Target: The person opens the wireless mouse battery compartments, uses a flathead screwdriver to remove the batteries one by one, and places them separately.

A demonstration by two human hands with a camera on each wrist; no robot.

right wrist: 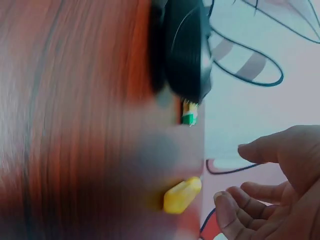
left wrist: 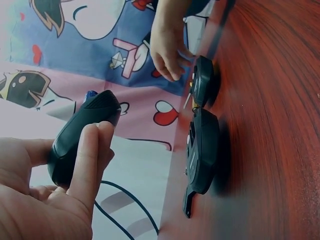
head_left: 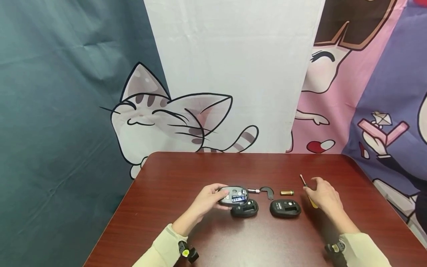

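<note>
My left hand point(head_left: 211, 198) grips a black computer mouse point(head_left: 230, 196) above the table, its underside facing up. A blue battery point(head_left: 238, 198) shows in the mouse's uncovered compartment. In the left wrist view, fingers press against the dark shell of this mouse point(left wrist: 82, 135). My right hand point(head_left: 325, 194) hovers over a screwdriver with a yellow handle point(head_left: 313, 204). In the right wrist view a gap shows between the thumb and the fingers, and the yellow screwdriver handle point(right wrist: 182, 196) lies apart from them on the table.
Partly below the held mouse, a second upturned mouse point(head_left: 245, 209) rests on the table. A third upturned mouse point(head_left: 285, 208) lies to its right. Behind them are a gold-coloured battery point(head_left: 287, 193), a curved dark cover point(head_left: 268, 192) and a small silvery cylinder point(head_left: 253, 191).
</note>
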